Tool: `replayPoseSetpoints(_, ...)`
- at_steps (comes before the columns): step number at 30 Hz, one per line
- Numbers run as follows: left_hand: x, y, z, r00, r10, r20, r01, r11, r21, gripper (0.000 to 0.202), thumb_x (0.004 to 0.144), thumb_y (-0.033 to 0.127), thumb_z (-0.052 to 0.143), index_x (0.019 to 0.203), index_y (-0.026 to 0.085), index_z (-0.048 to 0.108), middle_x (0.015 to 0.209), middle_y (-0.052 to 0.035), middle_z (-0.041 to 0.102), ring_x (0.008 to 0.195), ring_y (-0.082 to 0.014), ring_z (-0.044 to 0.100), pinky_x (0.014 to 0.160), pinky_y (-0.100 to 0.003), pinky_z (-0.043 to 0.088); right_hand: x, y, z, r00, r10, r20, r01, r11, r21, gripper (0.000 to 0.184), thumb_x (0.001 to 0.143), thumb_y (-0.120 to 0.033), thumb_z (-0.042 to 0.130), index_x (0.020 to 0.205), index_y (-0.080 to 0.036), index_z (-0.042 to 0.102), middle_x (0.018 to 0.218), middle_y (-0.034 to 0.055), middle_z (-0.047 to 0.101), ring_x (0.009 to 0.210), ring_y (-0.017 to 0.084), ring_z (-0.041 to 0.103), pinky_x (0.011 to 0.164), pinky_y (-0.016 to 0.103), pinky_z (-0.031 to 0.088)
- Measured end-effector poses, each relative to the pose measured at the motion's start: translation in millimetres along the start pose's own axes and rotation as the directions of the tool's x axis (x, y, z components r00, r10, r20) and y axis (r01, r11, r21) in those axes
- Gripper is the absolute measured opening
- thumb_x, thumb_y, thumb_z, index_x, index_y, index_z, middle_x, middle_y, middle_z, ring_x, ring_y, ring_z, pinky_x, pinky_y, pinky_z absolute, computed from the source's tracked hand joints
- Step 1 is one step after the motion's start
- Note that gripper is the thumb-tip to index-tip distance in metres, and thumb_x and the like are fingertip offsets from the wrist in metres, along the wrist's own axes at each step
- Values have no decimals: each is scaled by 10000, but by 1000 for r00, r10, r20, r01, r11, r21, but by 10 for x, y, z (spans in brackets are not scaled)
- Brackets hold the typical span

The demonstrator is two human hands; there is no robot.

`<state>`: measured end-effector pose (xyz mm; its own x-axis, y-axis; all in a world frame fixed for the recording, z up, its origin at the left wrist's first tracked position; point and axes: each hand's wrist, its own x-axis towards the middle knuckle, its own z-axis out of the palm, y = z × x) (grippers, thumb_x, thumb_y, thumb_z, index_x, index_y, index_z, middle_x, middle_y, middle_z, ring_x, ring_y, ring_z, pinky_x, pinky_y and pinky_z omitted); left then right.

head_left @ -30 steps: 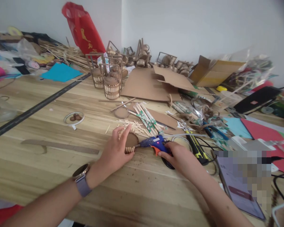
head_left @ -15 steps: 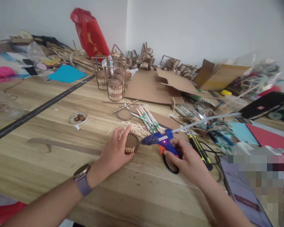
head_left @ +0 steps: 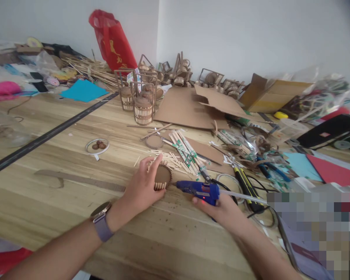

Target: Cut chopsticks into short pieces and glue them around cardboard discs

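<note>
My left hand (head_left: 146, 181) grips a round brown cardboard disc (head_left: 163, 174) by its left side, thumb in front and fingers behind. Short pale sticks stand along the disc's near edge, and its right rim has a ridged brown border. In my right hand (head_left: 224, 210) is a blue hot glue gun (head_left: 198, 189) with a red light lit. Its nozzle points left, close to the disc's right rim; whether they touch I cannot tell. A clear glue stick (head_left: 245, 197) trails out of its back. Just behind the disc lie loose short sticks (head_left: 173, 160).
Green-and-white wrapped sticks (head_left: 185, 147) and a yellow-black cutter (head_left: 247, 188) lie right of centre. A white ring (head_left: 97, 146) surrounds brown balls at left. Small finished baskets (head_left: 143, 111) stand behind, near cardboard sheets (head_left: 186, 109) and a red bag (head_left: 113, 42). A brown strip (head_left: 84, 179) lies left.
My right hand has turned the glue gun over onto its side and lowered its back end, so the glue stick now slants down to the right. My left hand stays with the disc.
</note>
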<state>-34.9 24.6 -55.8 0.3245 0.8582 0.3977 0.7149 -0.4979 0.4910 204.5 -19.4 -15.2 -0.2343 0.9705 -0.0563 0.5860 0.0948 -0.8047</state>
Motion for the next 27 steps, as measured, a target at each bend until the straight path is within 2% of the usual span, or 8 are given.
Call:
replayPoseSetpoints(7, 2, 1, 1, 1000, 0, 1, 0, 1000, -4, 1039, 641, 104, 745, 1479, 266, 153, 1298, -148, 380, 1245, -346, 426, 1034, -557, 407, -2, -3, 72, 997, -78, 9, 78, 996, -50, 274, 818, -394, 576, 937, -193, 720, 891, 56, 760, 763, 223, 693, 692, 316, 571)
replayPoseSetpoints(13, 1, -8, 5, 1000, 4, 11, -4, 1000, -2, 1021, 642, 110, 748, 1472, 232, 167, 1306, -159, 370, 1250, -350, 413, 1030, -537, 418, -28, 58, 147, 997, -70, -30, 64, 982, -179, 276, 811, -426, 597, 891, -180, 693, 848, 77, 736, 747, 231, 680, 681, 324, 553)
replayPoseSetpoints(21, 1, -11, 9, 1000, 26, -6, -26, 1000, 1, 1030, 655, 109, 726, 1480, 280, 135, 1303, -143, 376, 1256, -350, 406, 1020, -554, 415, -29, 60, 206, 986, -157, -53, 141, 965, -223, 151, 828, -350, 589, 765, -216, 619, 751, 28, 683, 692, 194, 643, 643, 291, 516)
replayPoseSetpoints(27, 3, -6, 7, 1000, 27, 3, -27, 1000, 13, 1023, 654, 101, 735, 1477, 252, 146, 1310, -151, 376, 1258, -344, 404, 1037, -541, 404, -25, 61, 206, 992, -125, -17, 117, 962, -247, 177, 851, -368, 566, 798, -207, 615, 760, 38, 666, 708, 198, 636, 622, 283, 495)
